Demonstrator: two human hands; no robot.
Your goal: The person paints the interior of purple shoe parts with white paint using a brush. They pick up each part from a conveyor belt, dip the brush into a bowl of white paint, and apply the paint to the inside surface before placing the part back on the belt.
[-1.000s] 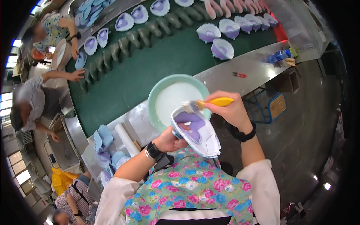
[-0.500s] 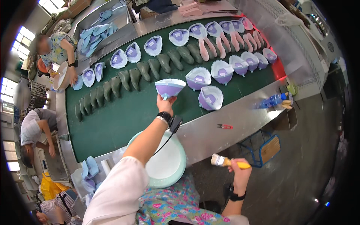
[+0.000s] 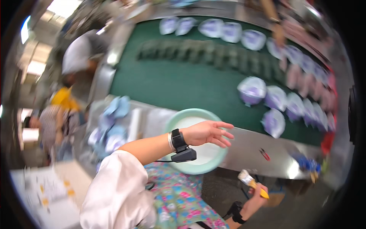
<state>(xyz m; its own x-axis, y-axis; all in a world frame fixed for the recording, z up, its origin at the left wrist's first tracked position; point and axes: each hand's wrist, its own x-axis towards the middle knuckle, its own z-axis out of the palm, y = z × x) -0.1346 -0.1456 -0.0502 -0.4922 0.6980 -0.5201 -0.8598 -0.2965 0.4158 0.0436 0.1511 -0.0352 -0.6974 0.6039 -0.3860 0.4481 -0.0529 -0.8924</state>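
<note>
One worker in a flowered apron (image 3: pixel 171 191) is sitting or standing close to one mint-green basin (image 3: pixel 225 152) of white liquid, with both hands in view. The left hand (image 3: pixel 206 133) is gripping nothing: its fingers are spreading apart above the basin, pointing past the right rim. The right hand (image 3: pixel 256 196) is closing around one paintbrush (image 3: pixel 247 178), holding it by the yellow handle well right of the basin, its pale bristles pointing up and to the left. Two black bands are circling the wrists, one (image 3: pixel 177 140) on the left and one (image 3: pixel 238 213) on the right.

Beyond the basin, one green worktop (image 3: pixel 167 86) is bearing two groups of purple-and-white shoe tops (image 3: pixel 252 91): at least seven are standing in the nearer group, and at least five in the far row. Between them, one row of dark foot-shaped forms (image 3: pixel 206 53) is blurring too much for counting. One red-handled clipper (image 3: pixel 265 154) and one blue bottle (image 3: pixel 307 163) are lying on the steel ledge (image 3: pixel 248 154). One white roll (image 3: pixel 134 124) is lying beside a heap of light-blue pieces (image 3: pixel 122 107). Two co-workers are appearing at left, one in a pale shirt (image 3: pixel 77 51), one in stripes (image 3: pixel 49 122).
</note>
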